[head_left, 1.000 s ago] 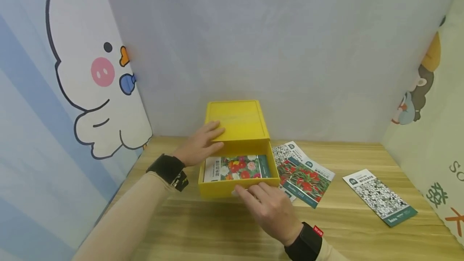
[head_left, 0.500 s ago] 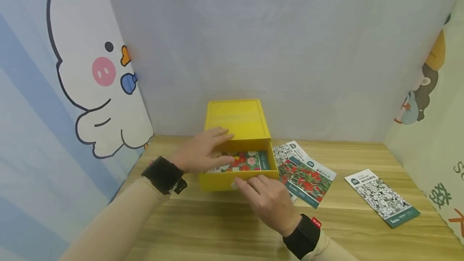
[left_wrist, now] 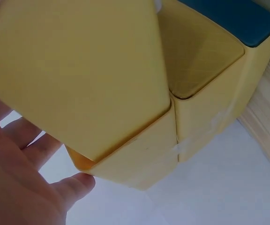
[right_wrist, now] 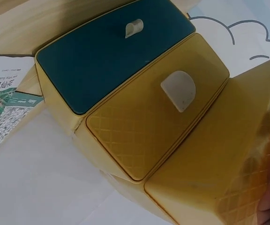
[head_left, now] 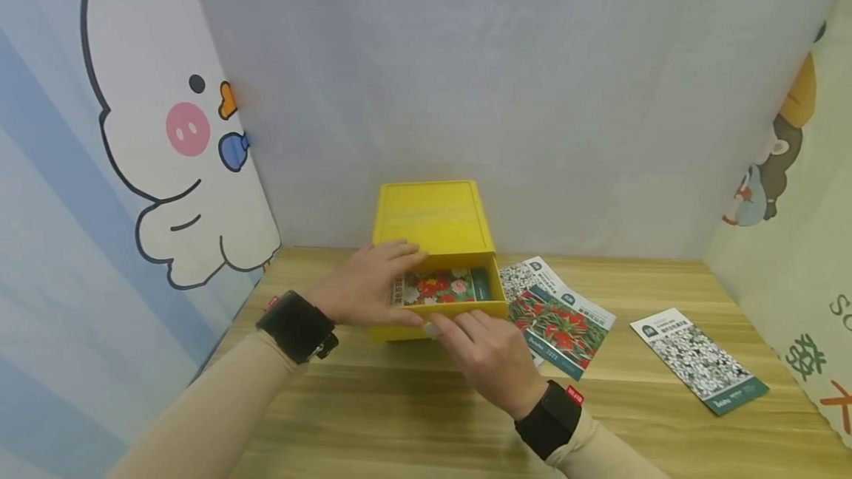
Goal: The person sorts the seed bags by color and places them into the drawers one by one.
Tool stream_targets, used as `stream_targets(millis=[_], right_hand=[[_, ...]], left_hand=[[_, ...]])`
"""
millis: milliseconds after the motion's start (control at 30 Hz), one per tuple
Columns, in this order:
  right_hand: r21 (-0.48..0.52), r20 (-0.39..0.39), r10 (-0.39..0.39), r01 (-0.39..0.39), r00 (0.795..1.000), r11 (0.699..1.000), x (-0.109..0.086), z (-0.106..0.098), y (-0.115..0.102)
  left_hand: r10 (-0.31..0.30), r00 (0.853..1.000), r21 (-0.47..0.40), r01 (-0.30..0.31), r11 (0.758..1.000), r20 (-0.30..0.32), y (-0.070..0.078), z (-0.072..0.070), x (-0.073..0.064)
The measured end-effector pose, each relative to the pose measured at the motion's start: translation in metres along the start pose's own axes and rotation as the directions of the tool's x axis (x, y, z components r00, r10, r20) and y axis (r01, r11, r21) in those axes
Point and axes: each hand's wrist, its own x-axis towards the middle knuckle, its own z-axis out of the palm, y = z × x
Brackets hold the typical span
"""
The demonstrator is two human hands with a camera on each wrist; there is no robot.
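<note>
A yellow drawer cabinet stands against the back wall, its top drawer partly out. In the drawer lies a seed packet with red and pink flowers. My left hand lies over the drawer's left side, fingers extended by the cabinet's front edge and thumb along the drawer front. At the front rim, my right hand holds the drawer with curled fingers, its thumb by a small white pull. In the right wrist view, a yellow drawer and a teal drawer are shut below it.
Right of the cabinet, a red-flower seed packet overlaps a white-flower one. Another white-flower packet lies farther right on the wooden table. A grey curtain hangs behind.
The top drawer has slid partway back into the cabinet, with the right hand moving along at its front. The left hand has shifted right and its thumb has come down to the drawer front.
</note>
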Motion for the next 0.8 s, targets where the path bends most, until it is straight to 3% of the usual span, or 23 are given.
stream_targets(millis=[367,600,800], right_hand=[[-0.016,-0.042,-0.014,0.013,0.999,1.0,0.006,-0.002,0.013],[0.021,-0.076,0.077,-0.075,0.994,0.997,0.011,-0.012,0.033],[0.001,-0.009,0.182,-0.182,0.983,0.983,0.017,-0.017,0.053]], left_hand=[[0.064,0.994,-0.035,-0.067,0.997,-0.086,-0.008,0.001,0.005],[0.042,0.995,-0.02,-0.044,0.999,-0.095,-0.011,0.003,0.007],[0.002,0.996,-0.017,-0.004,1.0,-0.085,-0.013,0.006,0.009]])
